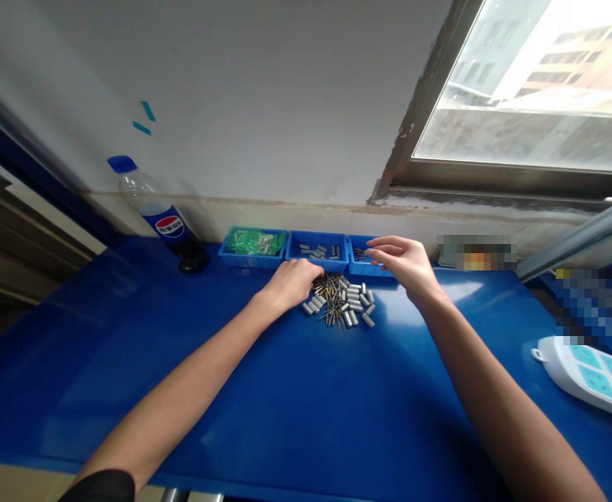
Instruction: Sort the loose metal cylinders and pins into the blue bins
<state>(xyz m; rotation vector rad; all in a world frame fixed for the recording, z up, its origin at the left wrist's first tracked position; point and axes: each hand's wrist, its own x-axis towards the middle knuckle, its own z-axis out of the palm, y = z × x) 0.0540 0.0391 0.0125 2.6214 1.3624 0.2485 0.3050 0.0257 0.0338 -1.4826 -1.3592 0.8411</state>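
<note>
On the blue table lies a pile of thin, pointed metal bits (332, 303), brassy and dark, mixed with short grey metal cylinders (355, 301). My left hand (294, 284) reaches the pile's upper left edge, its fingers curled together and pointing down; whatever they pinch is hidden. Over the right blue bin (371, 268) hovers my right hand (403, 263), fingers stretched and a little apart from the thumb, with nothing visible in it. Some thin dark bits (359, 253) lie in that bin. The middle blue bin (316, 263) holds several grey cylinders.
The left blue bin (251, 261) contains a green plastic bag (254, 242). A cola bottle (162, 216) stands left of the bins against the wall. At the right edge lies a white tray with teal compartments (593, 373). A window (525, 104) is above right.
</note>
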